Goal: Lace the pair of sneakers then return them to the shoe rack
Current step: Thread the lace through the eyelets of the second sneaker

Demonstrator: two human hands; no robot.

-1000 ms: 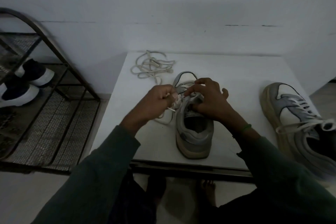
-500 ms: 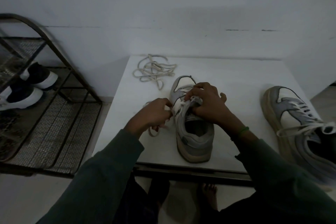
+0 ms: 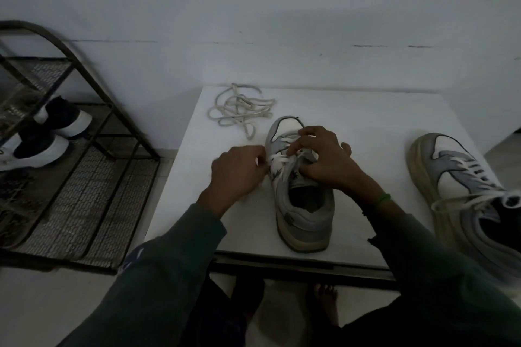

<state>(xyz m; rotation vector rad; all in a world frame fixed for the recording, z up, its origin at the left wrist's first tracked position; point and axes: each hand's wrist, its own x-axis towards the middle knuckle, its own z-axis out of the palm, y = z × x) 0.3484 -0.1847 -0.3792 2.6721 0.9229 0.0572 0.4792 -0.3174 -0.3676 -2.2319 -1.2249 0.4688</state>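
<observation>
**Both hands on the middle sneaker's lace**

Your left hand (image 3: 239,169) is curled, pinching the lace (image 3: 277,159) at the grey sneaker (image 3: 303,205) mid-table (image 3: 366,115). Your right hand (image 3: 324,162) presses over the tongue, fingers clamped on the crossing lace. The second sneaker (image 3: 465,194), laced, lies at the right edge; a loose lace (image 3: 239,108) sits behind. The shoe rack (image 3: 93,177) holds dark shoes (image 3: 42,146). Since a second ago, your left hand has drawn slightly outward.
</observation>
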